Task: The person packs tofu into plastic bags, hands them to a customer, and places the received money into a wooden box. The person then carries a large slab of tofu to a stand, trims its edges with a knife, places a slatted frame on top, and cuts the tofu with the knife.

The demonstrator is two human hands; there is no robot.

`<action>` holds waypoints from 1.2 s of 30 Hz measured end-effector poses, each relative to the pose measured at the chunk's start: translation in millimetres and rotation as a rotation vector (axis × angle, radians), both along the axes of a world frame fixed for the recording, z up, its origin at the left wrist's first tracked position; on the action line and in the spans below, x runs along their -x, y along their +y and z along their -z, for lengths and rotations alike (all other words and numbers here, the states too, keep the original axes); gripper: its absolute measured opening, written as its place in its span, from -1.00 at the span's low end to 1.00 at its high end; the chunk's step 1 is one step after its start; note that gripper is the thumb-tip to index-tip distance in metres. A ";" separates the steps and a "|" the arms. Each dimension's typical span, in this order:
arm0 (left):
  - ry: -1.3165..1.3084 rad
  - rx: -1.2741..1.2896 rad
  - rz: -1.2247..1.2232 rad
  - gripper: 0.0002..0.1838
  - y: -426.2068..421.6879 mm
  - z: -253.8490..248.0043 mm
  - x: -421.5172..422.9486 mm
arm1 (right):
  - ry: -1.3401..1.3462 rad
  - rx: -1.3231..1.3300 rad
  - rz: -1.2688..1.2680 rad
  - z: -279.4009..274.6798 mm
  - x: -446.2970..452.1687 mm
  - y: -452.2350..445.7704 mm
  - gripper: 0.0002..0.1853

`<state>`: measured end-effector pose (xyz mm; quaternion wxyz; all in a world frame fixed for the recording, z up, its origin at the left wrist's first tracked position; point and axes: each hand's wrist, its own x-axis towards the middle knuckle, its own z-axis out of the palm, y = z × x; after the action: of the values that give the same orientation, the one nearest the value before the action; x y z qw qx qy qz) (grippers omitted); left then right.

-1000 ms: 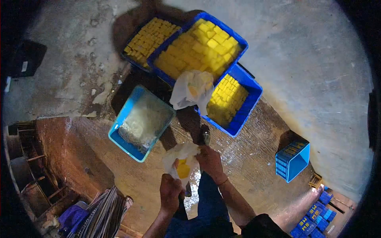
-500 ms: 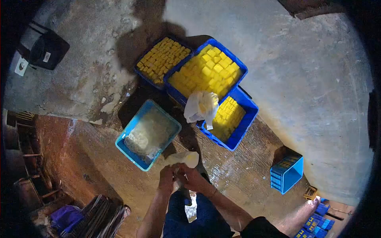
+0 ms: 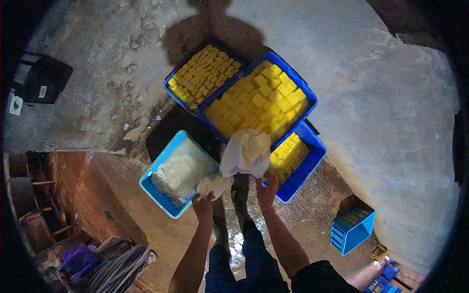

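My left hand (image 3: 203, 205) is closed on a small clear plastic bag (image 3: 213, 186) with something yellow in it, beside the light-blue crate of cloudy water (image 3: 180, 171). At the near edge of the large blue crate of yellow blocks (image 3: 259, 97) lies a bigger translucent bag (image 3: 245, 154), also with yellow inside. My right hand (image 3: 266, 191) is just below that bag's right side, fingers apart, and seems to hold nothing. Right of it stands a lower blue crate (image 3: 305, 168) with smaller yellow blocks.
A third blue crate of small yellow pieces (image 3: 204, 75) is at the upper left. An empty light-blue crate (image 3: 357, 232) lies on its side at the right. A stack of sacks (image 3: 119, 263) and a purple cloth (image 3: 78, 260) are at the lower left.
My hands were together on the small bag and have parted. The left has carried the bag toward the light-blue crate; the right has let go and moved to the bigger bag.
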<state>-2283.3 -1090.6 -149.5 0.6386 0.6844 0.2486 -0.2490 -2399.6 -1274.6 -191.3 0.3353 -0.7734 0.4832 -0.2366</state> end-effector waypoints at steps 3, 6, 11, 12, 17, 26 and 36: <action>-0.189 0.026 -0.022 -0.27 -15.7 32.5 1.1 | -0.115 -0.099 -0.015 -29.5 -11.0 -5.7 -0.74; -0.382 0.054 0.013 -0.21 -31.6 10.2 -15.5 | -0.203 -0.067 -0.020 -61.0 -32.9 -9.9 -0.76; -0.312 -0.386 0.560 -0.53 -50.5 -28.3 -45.4 | -0.194 0.084 -0.057 -63.4 -44.7 -16.5 -0.75; -0.311 -0.385 0.557 -0.53 -54.5 -26.7 -43.5 | -0.208 -0.008 -0.031 -63.5 -46.1 -15.6 -0.76; -0.522 -0.449 0.592 -0.61 -62.3 34.1 -27.5 | -0.283 -0.234 -0.179 -52.6 -44.7 -24.1 -0.72; -0.296 0.195 0.453 -0.67 -77.0 -6.4 -11.3 | -0.291 -0.321 -0.298 -78.1 -64.9 -44.5 -0.71; -0.652 -0.029 0.315 -0.48 -73.5 -173.0 24.1 | -0.142 -0.413 -0.490 -265.0 -74.8 -23.5 -0.79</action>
<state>-2307.4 -1164.1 23.4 0.6282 0.7668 -0.0730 -0.1095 -2324.8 -1298.1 73.7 0.5648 -0.7639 0.2959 -0.0992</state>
